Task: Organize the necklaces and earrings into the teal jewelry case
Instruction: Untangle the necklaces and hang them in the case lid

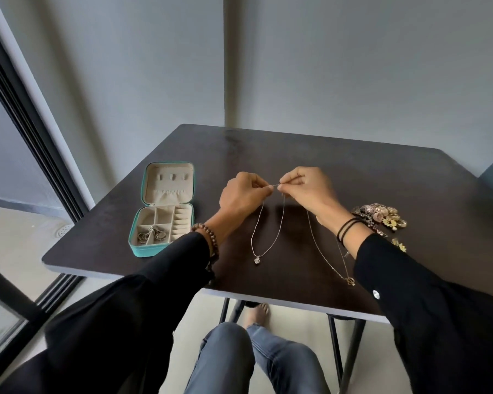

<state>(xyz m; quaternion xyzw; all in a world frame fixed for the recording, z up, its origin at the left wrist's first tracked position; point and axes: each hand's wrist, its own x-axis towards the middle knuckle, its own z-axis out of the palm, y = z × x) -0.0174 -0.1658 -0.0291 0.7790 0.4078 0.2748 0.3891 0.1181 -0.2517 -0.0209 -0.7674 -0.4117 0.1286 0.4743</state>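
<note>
Silver pendant necklace (257,260) pinched at its ends between left hand (241,194) and right hand (310,191), frame centre. Teal jewelry case (144,252) lies open, centre-left.

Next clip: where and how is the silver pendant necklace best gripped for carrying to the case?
Pinch the silver necklace at its two chain ends, one from each side, as the left hand and right hand do. The chain hangs as a loop with the pendant lowest, so holding the top ends likely keeps it untangled.
</note>
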